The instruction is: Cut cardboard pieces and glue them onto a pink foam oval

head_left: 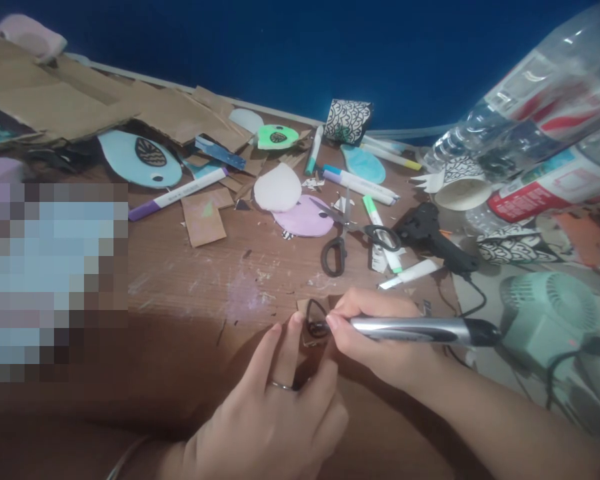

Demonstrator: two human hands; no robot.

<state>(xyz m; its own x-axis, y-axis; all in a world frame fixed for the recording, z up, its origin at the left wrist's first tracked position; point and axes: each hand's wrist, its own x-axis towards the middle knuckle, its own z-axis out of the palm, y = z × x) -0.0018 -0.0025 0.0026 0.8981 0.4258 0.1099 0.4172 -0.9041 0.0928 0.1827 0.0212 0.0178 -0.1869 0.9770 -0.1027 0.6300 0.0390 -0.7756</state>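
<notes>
In my right hand (380,327) is a silver and black marker (415,329), lying nearly level with its tip to the left. The tip meets a small piece of brown cardboard (307,308) that bears a black drawn outline. My left hand (285,400), with a ring on one finger, rests on the table; its stretched fingertips touch the cardboard's left edge. Beyond my hands lie open black-handled scissors (336,257), partly over a lilac teardrop cutout (307,217). A white cutout (279,188) overlaps the lilac one.
Capped markers (180,193), a light-blue cutout (125,160), a green cutout (277,137) and cardboard sheets (100,93) crowd the back. To the right are a black glue gun (433,237), its cord, plastic bottles (535,93) and a mint-green fan (550,320). The left side is pixelated.
</notes>
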